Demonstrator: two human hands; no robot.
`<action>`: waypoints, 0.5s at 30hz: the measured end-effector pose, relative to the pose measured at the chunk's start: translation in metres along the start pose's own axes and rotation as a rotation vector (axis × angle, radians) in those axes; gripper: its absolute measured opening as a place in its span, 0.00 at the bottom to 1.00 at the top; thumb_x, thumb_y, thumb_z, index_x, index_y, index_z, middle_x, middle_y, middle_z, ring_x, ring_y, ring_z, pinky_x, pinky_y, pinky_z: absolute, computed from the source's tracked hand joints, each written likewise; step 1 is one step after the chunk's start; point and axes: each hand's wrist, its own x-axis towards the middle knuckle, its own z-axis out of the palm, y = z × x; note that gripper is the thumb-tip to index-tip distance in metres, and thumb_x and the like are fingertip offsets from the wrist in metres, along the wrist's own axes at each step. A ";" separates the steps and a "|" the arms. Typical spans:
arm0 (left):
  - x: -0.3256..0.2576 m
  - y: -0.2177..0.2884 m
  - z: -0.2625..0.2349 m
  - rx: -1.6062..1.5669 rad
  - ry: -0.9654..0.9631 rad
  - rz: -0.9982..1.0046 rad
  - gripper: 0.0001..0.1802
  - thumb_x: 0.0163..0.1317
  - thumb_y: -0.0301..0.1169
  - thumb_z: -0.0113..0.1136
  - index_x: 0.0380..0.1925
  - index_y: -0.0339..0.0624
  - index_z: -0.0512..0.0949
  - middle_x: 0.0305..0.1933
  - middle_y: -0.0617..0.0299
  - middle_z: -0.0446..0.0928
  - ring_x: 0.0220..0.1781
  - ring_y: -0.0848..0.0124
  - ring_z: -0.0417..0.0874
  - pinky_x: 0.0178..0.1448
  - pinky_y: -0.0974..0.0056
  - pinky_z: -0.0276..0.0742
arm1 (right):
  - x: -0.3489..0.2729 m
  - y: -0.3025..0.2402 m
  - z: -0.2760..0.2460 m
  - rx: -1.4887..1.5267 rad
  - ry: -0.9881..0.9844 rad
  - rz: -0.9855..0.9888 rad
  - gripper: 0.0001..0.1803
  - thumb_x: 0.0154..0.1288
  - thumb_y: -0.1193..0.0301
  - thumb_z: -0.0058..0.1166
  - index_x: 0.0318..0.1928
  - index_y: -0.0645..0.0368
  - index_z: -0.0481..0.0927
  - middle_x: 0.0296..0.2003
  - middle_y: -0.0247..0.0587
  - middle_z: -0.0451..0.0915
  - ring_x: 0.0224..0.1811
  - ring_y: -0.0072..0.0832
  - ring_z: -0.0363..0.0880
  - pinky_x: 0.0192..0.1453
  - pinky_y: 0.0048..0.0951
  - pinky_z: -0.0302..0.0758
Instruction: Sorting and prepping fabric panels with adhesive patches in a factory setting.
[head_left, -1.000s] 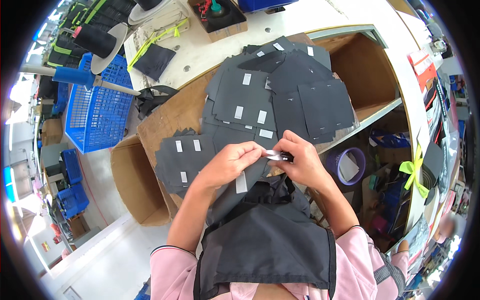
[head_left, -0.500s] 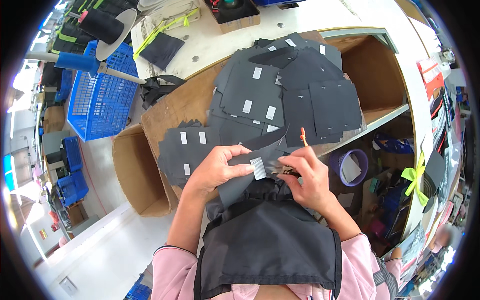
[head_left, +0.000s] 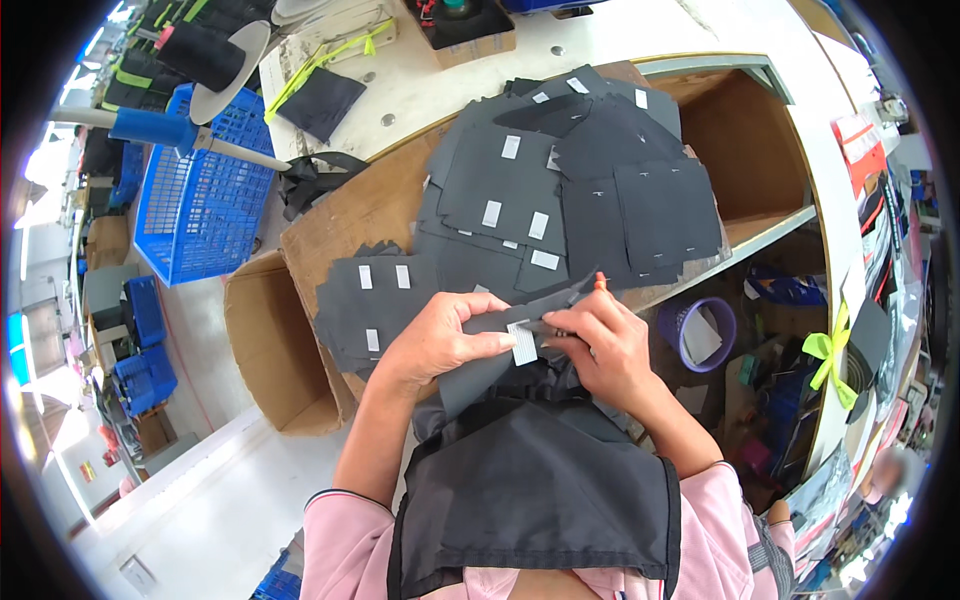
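In front of my apron, a dark grey fabric piece [head_left: 475, 379] with a white label [head_left: 522, 345] is pinched in my left hand [head_left: 435, 340], thumb beside the label. My right hand [head_left: 607, 340] is closed around what look like small thread snips [head_left: 600, 281]. Their orange end sticks up past the fingers, and the rest is mostly hidden. The right fingertips meet the fabric at the label's right edge. Beyond both hands lies a spread pile of dark fabric pieces [head_left: 480, 180], many with white labels.
The pile rests on a brown cardboard box [head_left: 345, 225] beside a white table [head_left: 440, 95]. An open carton [head_left: 290, 350] stands at left, near a blue basket [head_left: 205, 190] and a thread spool [head_left: 205, 55]. A purple bin [head_left: 702, 335] sits low at right.
My right hand has moved slightly left, closer to the label. The snips' orange end has dropped lower behind the fingers, and the fabric's upper edge has shifted up across it.
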 end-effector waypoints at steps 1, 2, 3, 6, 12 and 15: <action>-0.001 0.001 0.000 0.001 -0.003 0.001 0.16 0.51 0.27 0.66 0.40 0.34 0.78 0.33 0.67 0.79 0.35 0.82 0.76 0.42 0.75 0.72 | 0.000 0.001 0.000 -0.003 0.002 0.001 0.16 0.42 0.78 0.65 0.36 0.56 0.79 0.26 0.34 0.70 0.24 0.28 0.70 0.31 0.27 0.70; -0.003 0.004 -0.001 -0.002 0.065 0.025 0.14 0.52 0.26 0.65 0.40 0.34 0.78 0.35 0.67 0.78 0.37 0.81 0.76 0.43 0.74 0.71 | 0.000 0.004 0.002 0.166 0.092 0.169 0.15 0.44 0.79 0.64 0.36 0.57 0.79 0.26 0.34 0.70 0.25 0.26 0.70 0.31 0.25 0.70; -0.003 0.008 -0.001 -0.005 0.129 0.050 0.13 0.52 0.25 0.64 0.39 0.33 0.78 0.36 0.66 0.77 0.38 0.80 0.75 0.44 0.73 0.71 | -0.002 0.009 0.005 0.331 0.184 0.337 0.14 0.46 0.80 0.63 0.36 0.57 0.78 0.27 0.35 0.70 0.25 0.23 0.70 0.32 0.24 0.70; -0.003 0.005 -0.006 -0.214 0.209 0.283 0.14 0.54 0.23 0.64 0.41 0.35 0.76 0.36 0.68 0.78 0.38 0.81 0.76 0.46 0.74 0.71 | -0.024 0.031 0.026 0.927 0.086 0.771 0.16 0.60 0.71 0.57 0.48 0.60 0.75 0.37 0.36 0.75 0.21 0.16 0.65 0.24 0.18 0.63; 0.008 -0.020 -0.004 -0.519 0.218 0.376 0.22 0.55 0.23 0.64 0.50 0.38 0.71 0.47 0.63 0.76 0.48 0.73 0.76 0.54 0.68 0.70 | -0.007 0.037 0.050 1.710 -0.075 1.012 0.18 0.67 0.65 0.51 0.54 0.61 0.73 0.25 0.28 0.72 0.15 0.12 0.59 0.18 0.15 0.53; 0.001 -0.053 -0.019 -0.410 0.291 0.350 0.24 0.54 0.23 0.64 0.52 0.38 0.71 0.46 0.62 0.76 0.48 0.72 0.76 0.54 0.67 0.71 | 0.019 0.032 0.037 1.433 0.149 1.084 0.18 0.59 0.79 0.57 0.51 0.64 0.75 0.24 0.22 0.69 0.16 0.08 0.58 0.20 0.14 0.57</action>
